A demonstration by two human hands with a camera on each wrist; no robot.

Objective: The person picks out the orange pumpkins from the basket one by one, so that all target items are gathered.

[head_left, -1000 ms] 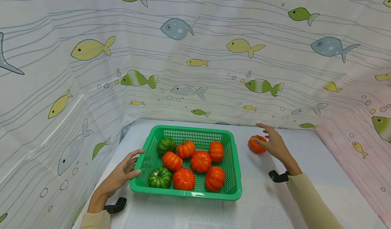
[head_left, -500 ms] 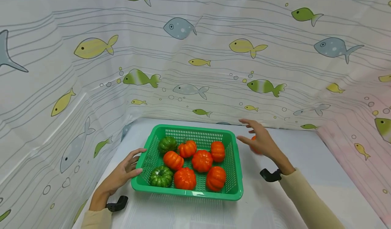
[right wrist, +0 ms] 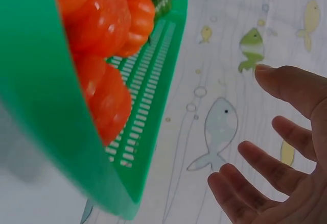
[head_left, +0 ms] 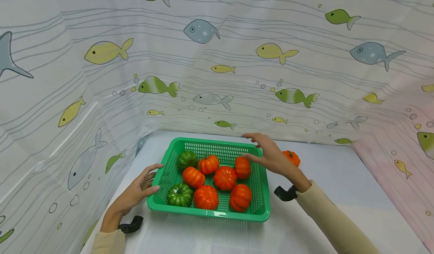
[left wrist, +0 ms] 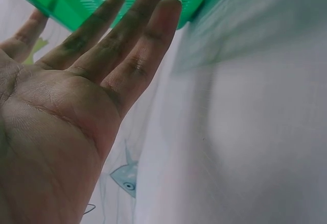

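A green plastic basket (head_left: 210,213) holds several small orange pumpkins (head_left: 225,178) and two green ones (head_left: 179,195). My left hand (head_left: 133,192) is at the basket's left side, fingers spread and fairly straight; in the left wrist view, fingertips (left wrist: 166,12) reach the slotted wall, though firm contact is hard to tell. Above the basket's back right corner hovers my right hand (head_left: 271,156), thumb and fingers apart with nothing between them. In the right wrist view this hand (right wrist: 286,178) is apart from the rim. Behind its wrist, one orange pumpkin (head_left: 293,157) lies on the table, partly hidden.
The white table (head_left: 332,186) extends right of the basket and in front of it. A fish-patterned curtain (head_left: 237,77) encloses the table at the back and both sides. A black wrist camera (head_left: 285,193) sits on each wrist.
My right hand has moved left, from over the loose orange pumpkin to the basket's right rim, leaving that pumpkin on the table. My left hand stays at the basket's left side.
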